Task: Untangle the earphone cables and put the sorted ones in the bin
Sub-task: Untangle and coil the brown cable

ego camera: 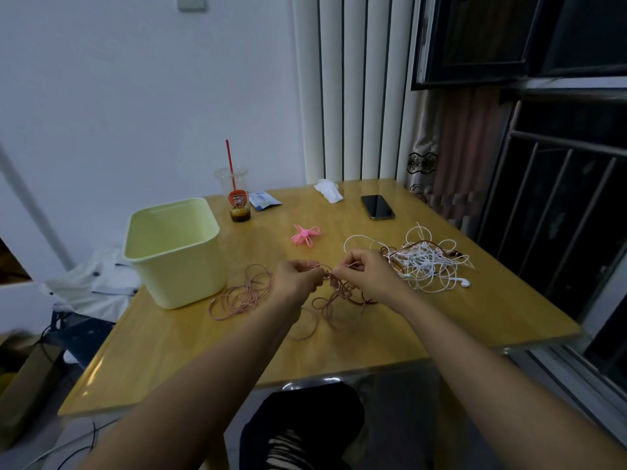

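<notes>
Currently left hand (297, 278) and right hand (364, 273) pinch pink cable (237, 293); yanking could tighten knot, drag white tangle (427, 262) at 3 o'clock.

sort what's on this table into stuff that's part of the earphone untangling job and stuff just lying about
Part of the job: pale pink cable, pinched by left hand and right hand; white and brown tangle; yellow-green bin; bright pink coiled bundle, probably a sorted cable.

Lying about: drink cup with red straw; phone; crumpled tissue; small packet.
</notes>
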A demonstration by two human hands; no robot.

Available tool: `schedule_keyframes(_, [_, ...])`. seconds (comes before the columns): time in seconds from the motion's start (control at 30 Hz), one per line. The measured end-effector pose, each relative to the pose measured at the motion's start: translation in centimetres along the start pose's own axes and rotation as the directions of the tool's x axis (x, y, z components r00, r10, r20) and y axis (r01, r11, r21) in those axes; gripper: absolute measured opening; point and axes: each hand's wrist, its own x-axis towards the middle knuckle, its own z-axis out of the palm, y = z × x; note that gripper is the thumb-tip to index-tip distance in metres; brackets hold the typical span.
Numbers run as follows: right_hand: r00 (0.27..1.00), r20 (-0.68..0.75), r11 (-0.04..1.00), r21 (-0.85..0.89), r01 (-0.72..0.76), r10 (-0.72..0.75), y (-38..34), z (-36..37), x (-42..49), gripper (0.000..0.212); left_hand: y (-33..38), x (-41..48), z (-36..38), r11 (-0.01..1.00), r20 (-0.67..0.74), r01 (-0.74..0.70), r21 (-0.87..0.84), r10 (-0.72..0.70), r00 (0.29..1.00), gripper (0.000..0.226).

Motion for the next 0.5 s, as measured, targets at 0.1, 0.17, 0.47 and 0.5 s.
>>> schedule_keyframes(0.1, [1.000,-0.023,1.000,0.012,-0.017,0.018,-0.3,-0.1,0.4,0.009,0.0,0.1,0.0,0.999,0.001,-0.043,-0.018,0.043,0.999,0.015])
schedule_keyframes(0.17, [0.998,-0.030,0.997,0.051,-0.051,0.053,-0.2,-0.3,0.6,0.010,0.0,0.1,0.0,0.997,0.017,-0.065,-0.033,0.066,0.998,0.013])
schedule_keyframes(0.47, [0.942,0.251,0.921,0.264,-0.288,0.223,0.8,-1.4,1.2,0.032,-0.2,0.7,-0.1,0.967,0.249,0.165,-0.196,-0.114,0.962,0.017])
schedule_keyframes(0.5, [0.927,0.307,0.898,0.309,-0.313,0.217,0.9,-1.5,1.4,0.038,-0.3,1.1,-0.2,0.963,0.230,0.176,-0.202,-0.129,0.965,0.019])
